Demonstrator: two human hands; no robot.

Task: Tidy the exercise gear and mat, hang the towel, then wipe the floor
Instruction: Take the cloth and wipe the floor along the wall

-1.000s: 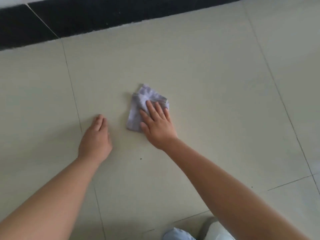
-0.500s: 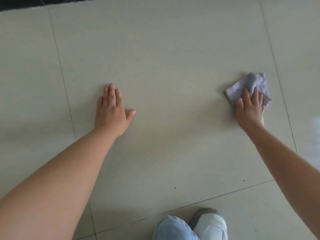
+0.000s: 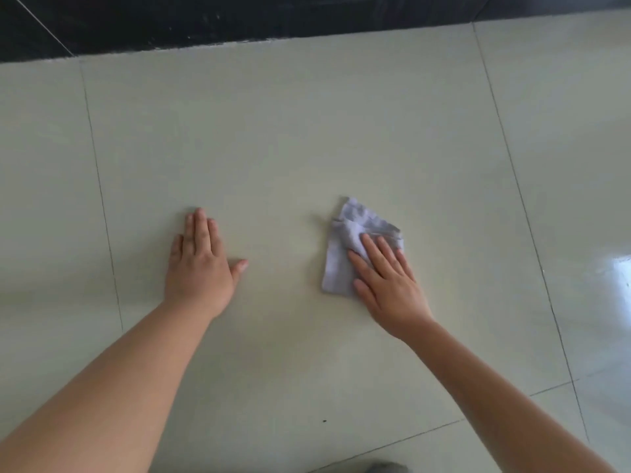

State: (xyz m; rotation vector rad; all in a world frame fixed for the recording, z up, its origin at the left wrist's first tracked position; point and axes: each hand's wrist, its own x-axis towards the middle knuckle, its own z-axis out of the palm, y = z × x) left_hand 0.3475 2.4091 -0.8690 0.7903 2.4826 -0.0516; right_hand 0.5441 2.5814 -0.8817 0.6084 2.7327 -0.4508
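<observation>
A crumpled pale lilac cloth (image 3: pixel 345 247) lies on the cream tiled floor (image 3: pixel 307 148). My right hand (image 3: pixel 389 285) presses flat on the cloth's near right part, fingers straight and spread. My left hand (image 3: pixel 201 268) rests flat on the bare tile to the left, fingers straight, thumb out to the right. Both forearms reach in from the bottom of the view. No exercise gear, mat or towel shows.
A black tiled strip (image 3: pixel 239 18) borders the floor along the top. Dark grout lines cross the tiles. A bright glare patch (image 3: pixel 618 278) sits at the right edge. A grey shoe tip (image 3: pixel 386 468) peeks in at the bottom.
My right hand has slid the cloth from the far right back towards the middle. The left hand stays flat on the tile. The view has tilted up, showing the black strip again.
</observation>
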